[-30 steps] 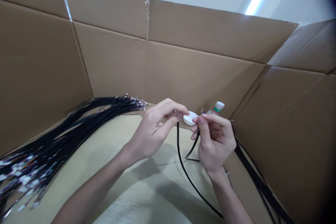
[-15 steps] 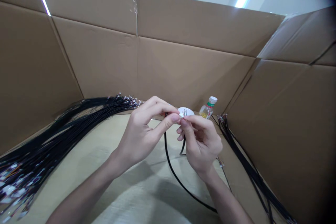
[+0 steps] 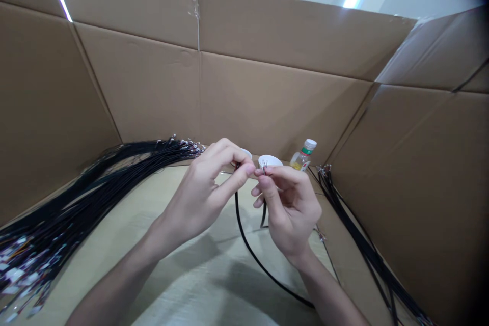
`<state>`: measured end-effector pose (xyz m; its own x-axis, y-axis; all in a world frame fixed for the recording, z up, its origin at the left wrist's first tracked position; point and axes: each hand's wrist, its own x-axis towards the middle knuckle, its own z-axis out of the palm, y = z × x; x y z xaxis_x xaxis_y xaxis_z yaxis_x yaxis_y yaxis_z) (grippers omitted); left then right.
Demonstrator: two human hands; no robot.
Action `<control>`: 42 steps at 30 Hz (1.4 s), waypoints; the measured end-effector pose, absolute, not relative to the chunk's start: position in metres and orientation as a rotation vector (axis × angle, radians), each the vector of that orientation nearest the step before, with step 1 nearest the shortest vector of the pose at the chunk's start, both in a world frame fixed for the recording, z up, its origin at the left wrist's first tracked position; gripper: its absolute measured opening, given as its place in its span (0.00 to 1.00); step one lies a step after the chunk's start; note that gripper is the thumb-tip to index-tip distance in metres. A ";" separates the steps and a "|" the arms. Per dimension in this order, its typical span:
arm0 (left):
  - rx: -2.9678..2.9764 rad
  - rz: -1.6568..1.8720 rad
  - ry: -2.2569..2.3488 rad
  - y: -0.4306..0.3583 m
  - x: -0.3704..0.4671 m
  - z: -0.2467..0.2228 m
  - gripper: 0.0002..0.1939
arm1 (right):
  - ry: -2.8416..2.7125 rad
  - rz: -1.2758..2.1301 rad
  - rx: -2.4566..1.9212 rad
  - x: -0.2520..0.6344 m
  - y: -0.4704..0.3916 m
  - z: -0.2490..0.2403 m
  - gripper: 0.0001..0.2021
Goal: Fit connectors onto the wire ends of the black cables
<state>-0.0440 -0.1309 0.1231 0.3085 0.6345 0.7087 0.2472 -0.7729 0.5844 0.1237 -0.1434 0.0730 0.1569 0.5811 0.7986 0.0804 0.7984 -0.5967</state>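
Note:
My left hand (image 3: 204,196) is closed, index fingertip and thumb pressed together. A black cable (image 3: 244,239) comes up behind its thumb, apparently held by it, and hangs in a long loop towards my right forearm. My right hand (image 3: 292,209) pinches thin wires (image 3: 265,165), whose bare-looking tips stick up above its thumb and index finger. The fingertips of both hands almost meet. Below the right fingers, a short length of black cable (image 3: 263,214) bends down to the table. Anything small between the left fingertips is hidden.
Two white bowls (image 3: 270,160) stand behind the hands, one partly hidden. A clear bottle with a white cap (image 3: 305,155) is beside them. Bundled black cables with connectors (image 3: 114,173) lie left; more cables (image 3: 355,234) lie right. Cardboard walls (image 3: 282,102) surround the table (image 3: 183,275).
Both hands have shifted slightly left. The small white piece between the fingertips no longer shows, the left fingertips have drawn back a little, and more of the bowls is visible.

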 end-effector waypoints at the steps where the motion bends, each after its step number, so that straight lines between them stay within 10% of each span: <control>1: 2.224 1.451 0.787 -0.131 -0.044 0.123 0.07 | -1.367 0.424 -0.594 0.123 -0.145 0.075 0.09; 18: 2.398 1.415 0.765 -0.132 -0.046 0.124 0.07 | -1.213 0.843 -0.612 0.131 -0.145 0.089 0.11; 42: 1.724 1.145 0.567 -0.117 -0.046 0.130 0.10 | -1.232 0.594 -0.695 0.126 -0.158 0.099 0.14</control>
